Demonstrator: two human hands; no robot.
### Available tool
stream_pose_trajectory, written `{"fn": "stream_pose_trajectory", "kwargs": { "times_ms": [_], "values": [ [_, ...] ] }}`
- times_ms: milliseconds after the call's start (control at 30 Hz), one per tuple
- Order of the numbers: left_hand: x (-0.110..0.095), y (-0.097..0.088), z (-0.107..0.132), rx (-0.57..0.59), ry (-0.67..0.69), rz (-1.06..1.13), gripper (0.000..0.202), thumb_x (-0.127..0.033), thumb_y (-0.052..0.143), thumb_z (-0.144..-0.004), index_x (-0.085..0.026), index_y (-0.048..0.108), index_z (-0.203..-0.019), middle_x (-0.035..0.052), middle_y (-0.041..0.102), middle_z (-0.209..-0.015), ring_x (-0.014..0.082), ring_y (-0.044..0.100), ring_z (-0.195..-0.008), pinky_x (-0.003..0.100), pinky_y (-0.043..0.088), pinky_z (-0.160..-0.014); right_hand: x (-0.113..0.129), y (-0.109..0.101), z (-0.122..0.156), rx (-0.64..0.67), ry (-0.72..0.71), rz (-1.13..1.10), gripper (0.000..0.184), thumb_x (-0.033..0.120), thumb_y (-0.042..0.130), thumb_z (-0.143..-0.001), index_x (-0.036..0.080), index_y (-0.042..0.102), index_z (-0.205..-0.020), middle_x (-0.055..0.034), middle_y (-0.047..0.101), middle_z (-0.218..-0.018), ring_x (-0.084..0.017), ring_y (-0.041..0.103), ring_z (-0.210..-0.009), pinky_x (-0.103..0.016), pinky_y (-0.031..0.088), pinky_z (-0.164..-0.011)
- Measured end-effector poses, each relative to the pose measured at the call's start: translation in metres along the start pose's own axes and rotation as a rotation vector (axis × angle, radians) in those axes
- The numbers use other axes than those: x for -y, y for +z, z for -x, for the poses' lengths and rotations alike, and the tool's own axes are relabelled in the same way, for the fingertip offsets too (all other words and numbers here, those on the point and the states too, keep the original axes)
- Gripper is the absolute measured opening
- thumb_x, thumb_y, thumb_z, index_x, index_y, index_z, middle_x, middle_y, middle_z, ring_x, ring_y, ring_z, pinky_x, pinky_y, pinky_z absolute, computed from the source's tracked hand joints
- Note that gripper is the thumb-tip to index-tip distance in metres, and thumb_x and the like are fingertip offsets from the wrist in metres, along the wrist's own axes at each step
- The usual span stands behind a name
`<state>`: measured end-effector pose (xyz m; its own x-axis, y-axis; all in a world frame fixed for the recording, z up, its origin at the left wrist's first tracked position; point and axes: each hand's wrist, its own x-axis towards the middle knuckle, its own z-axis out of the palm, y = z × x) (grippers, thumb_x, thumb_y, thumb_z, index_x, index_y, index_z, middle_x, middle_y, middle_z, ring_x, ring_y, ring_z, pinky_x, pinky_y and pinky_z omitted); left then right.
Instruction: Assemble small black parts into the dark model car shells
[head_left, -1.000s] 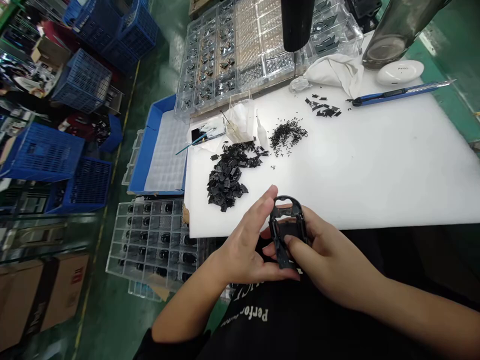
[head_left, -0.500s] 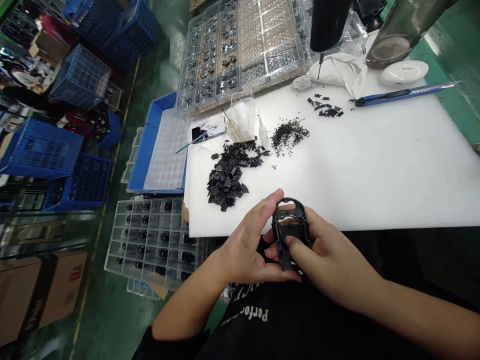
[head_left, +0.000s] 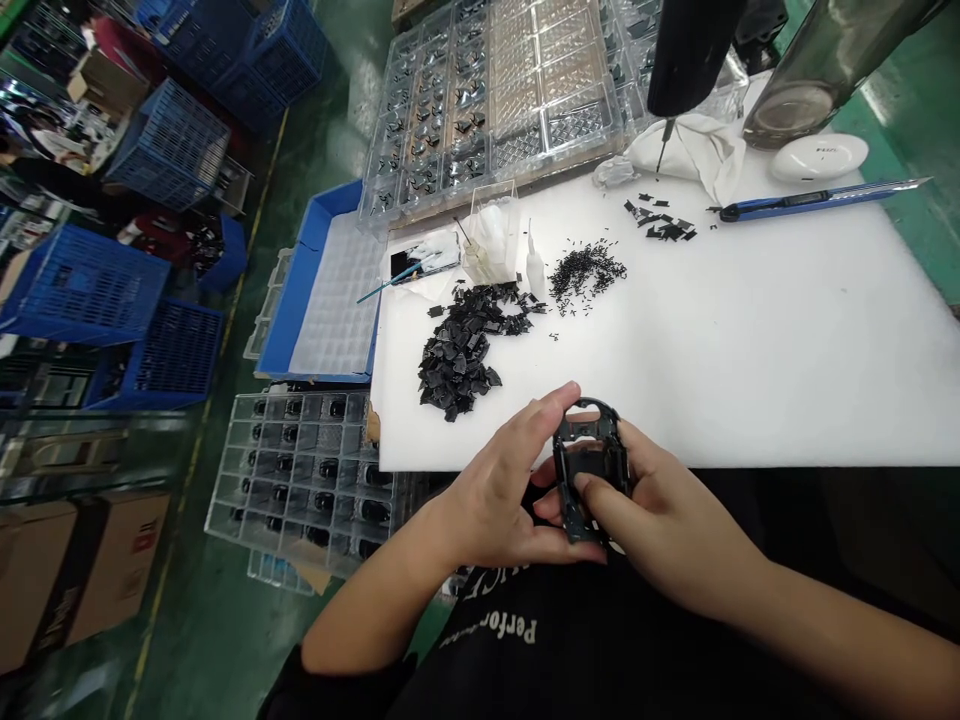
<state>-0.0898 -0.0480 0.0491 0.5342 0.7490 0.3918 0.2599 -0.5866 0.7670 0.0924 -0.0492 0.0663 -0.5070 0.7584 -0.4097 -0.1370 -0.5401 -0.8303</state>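
Frame [head_left: 591,462], black and arched at its far end, is held up by both hands at the near edge of the white worktop [head_left: 765,360]. The right hand [head_left: 664,505] pinches it from the right side, thumb pressed on the inner panel. The left hand [head_left: 506,490] spans its length, thumb at the near end and a raised fingertip at the far arch. The step in hand looks like pressing or checking something inside it; the next move seems to call for an even grip, with little bending of the thin rim. Whether the panel is a loose piece, I cannot tell.

At the far side, a clear divided tray [head_left: 553,70] carries small dark parts in its left columns. The blue tray [head_left: 294,290], left of the worktop, holds a white dimpled liner. Nearer, a clear compartment box [head_left: 330,437] has glossy black parts in many cells. On the worktop, a small clear box [head_left: 510,205] contains something white, behind a heap of black flakes [head_left: 457,360].
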Motion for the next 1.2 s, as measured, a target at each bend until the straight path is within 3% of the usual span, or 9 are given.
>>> {"fn": "stream_pose_trajectory", "kwargs": {
  "times_ms": [133, 633, 867, 1000, 1200],
  "values": [
    [0.001, -0.001, -0.001, 0.001, 0.021, 0.012, 0.119, -0.040, 0.084, -0.066, -0.016, 0.008, -0.154, 0.0225, 0.031, -0.153, 0.0280, 0.033, -0.144, 0.040, 0.030, -0.119, 0.002, 0.001, 0.001, -0.010, 0.006, 0.031, 0.035, 0.015, 0.055, -0.088, 0.019, 0.049, -0.122, -0.0064, 0.073, -0.102, -0.022, 0.074, -0.084, -0.033, 0.063, -0.072],
    [-0.003, -0.001, -0.002, 0.002, 0.010, 0.022, 0.120, -0.038, 0.085, -0.065, -0.018, 0.008, -0.154, 0.0253, 0.035, -0.150, 0.0289, 0.036, -0.141, 0.043, 0.034, -0.116, 0.001, 0.004, 0.001, -0.024, 0.014, 0.008, 0.040, 0.014, 0.055, -0.085, 0.022, 0.051, -0.124, -0.0063, 0.072, -0.101, -0.023, 0.073, -0.082, -0.035, 0.063, -0.072],
    [0.005, -0.002, 0.008, 0.007, -0.050, 0.040, 0.123, -0.043, 0.086, -0.061, -0.022, 0.008, -0.154, 0.0214, 0.033, -0.152, 0.0320, 0.035, -0.142, 0.045, 0.035, -0.116, -0.002, 0.003, -0.001, 0.000, 0.018, 0.002, 0.036, 0.019, 0.056, -0.088, 0.023, 0.049, -0.124, -0.0056, 0.069, -0.102, -0.023, 0.072, -0.084, -0.038, 0.061, -0.073],
    [0.002, -0.004, 0.006, -0.019, -0.077, 0.003, 0.124, -0.052, 0.083, -0.061, -0.023, 0.006, -0.154, 0.0223, 0.034, -0.151, 0.0340, 0.034, -0.142, 0.053, 0.027, -0.118, -0.006, 0.001, -0.005, 0.021, 0.062, -0.146, 0.026, 0.024, 0.061, -0.090, 0.023, 0.055, -0.115, -0.0029, 0.067, -0.093, -0.021, 0.070, -0.082, -0.035, 0.058, -0.073],
    [-0.014, -0.001, -0.025, 0.050, -0.126, -0.154, 0.123, -0.065, 0.075, -0.061, -0.027, 0.002, -0.153, 0.0222, 0.040, -0.148, 0.0396, 0.036, -0.140, 0.067, 0.019, -0.115, -0.021, -0.004, -0.016, 0.163, 0.139, -0.607, 0.009, 0.024, 0.070, -0.081, 0.018, 0.065, -0.087, -0.0009, 0.064, -0.076, -0.013, 0.062, -0.070, -0.025, 0.051, -0.070]
  ]
}}
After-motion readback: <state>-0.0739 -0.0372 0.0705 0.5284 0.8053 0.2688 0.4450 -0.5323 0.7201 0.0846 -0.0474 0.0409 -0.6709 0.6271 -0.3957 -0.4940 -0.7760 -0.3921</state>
